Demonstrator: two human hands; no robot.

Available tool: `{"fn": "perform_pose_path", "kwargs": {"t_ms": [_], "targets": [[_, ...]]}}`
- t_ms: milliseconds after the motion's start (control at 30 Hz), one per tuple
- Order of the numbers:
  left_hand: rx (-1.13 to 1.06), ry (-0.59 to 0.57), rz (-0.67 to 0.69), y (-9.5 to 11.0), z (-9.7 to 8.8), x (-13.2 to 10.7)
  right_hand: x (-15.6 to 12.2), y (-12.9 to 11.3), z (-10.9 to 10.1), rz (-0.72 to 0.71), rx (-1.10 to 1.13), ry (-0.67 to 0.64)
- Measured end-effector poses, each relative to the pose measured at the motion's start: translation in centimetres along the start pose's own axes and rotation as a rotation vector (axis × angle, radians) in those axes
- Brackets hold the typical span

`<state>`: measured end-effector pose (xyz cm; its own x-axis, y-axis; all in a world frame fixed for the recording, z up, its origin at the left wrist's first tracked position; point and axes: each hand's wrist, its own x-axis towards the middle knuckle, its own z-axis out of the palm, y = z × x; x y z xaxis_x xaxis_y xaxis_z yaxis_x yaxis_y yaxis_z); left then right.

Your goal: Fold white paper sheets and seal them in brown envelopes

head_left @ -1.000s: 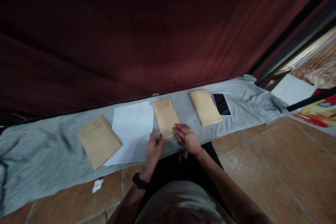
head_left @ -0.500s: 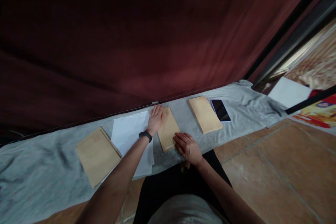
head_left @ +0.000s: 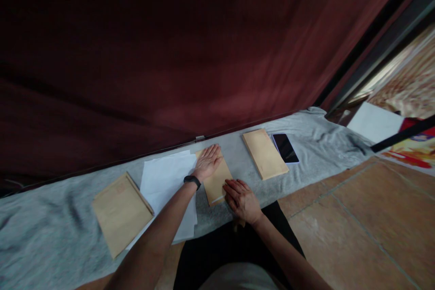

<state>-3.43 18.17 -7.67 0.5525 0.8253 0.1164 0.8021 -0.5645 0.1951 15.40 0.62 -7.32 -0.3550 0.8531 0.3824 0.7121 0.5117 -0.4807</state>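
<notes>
A brown envelope [head_left: 219, 182] lies on a grey cloth [head_left: 50, 231] in front of me. My left hand [head_left: 208, 161] rests flat and open on its far end, a black band on the wrist. At the envelope's near right corner my right hand [head_left: 240, 198] lies palm down with fingers stretched out, next to a sliver of white paper that shows at the envelope's near edge. A stack of white sheets [head_left: 166, 180] lies just left of the envelope, partly under my left forearm.
Another brown envelope [head_left: 120, 212] lies at the left, a third [head_left: 264, 152] at the right beside a dark phone [head_left: 286, 148]. A dark red curtain [head_left: 170, 54] hangs behind the cloth. Terracotta tiles [head_left: 367, 217] cover the floor at right; white paper [head_left: 374, 122] lies further right.
My left hand moved from the envelope's near left corner up to its far end and now lies flat on it. My right hand has stayed at the near right corner.
</notes>
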Motion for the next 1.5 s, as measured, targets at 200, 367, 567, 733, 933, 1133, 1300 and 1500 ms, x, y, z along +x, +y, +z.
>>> {"fn": "perform_pose_path", "kwargs": {"t_ms": [200,367,567,733,933,1133,1300,1500], "targets": [[-0.028,-0.025,0.014,1.3,0.2,-0.8,-0.1,0.2,0.0,-0.012,0.005,0.013],[-0.067,-0.049,0.045,2.5,0.1,-2.0,-0.2,0.2,0.2,-0.009,0.008,0.008],[-0.106,-0.062,0.066,4.0,0.2,-3.9,-0.4,0.3,0.3,-0.003,0.016,0.019],[-0.134,-0.068,0.109,5.0,0.4,-5.5,-0.7,0.3,0.2,0.003,0.042,0.056],[-0.144,-0.029,0.168,6.3,0.7,-7.5,-1.4,0.4,0.2,0.023,0.091,0.101],[-0.023,0.01,0.235,7.9,0.8,-9.9,-2.2,0.9,0.8,0.126,0.186,0.159],[0.018,0.038,0.237,9.3,0.7,-11.9,0.4,1.9,0.0,0.357,0.202,0.176],[-0.005,0.044,0.173,10.4,0.7,-12.8,6.0,2.2,-0.9,0.673,-0.021,-0.119]]}}
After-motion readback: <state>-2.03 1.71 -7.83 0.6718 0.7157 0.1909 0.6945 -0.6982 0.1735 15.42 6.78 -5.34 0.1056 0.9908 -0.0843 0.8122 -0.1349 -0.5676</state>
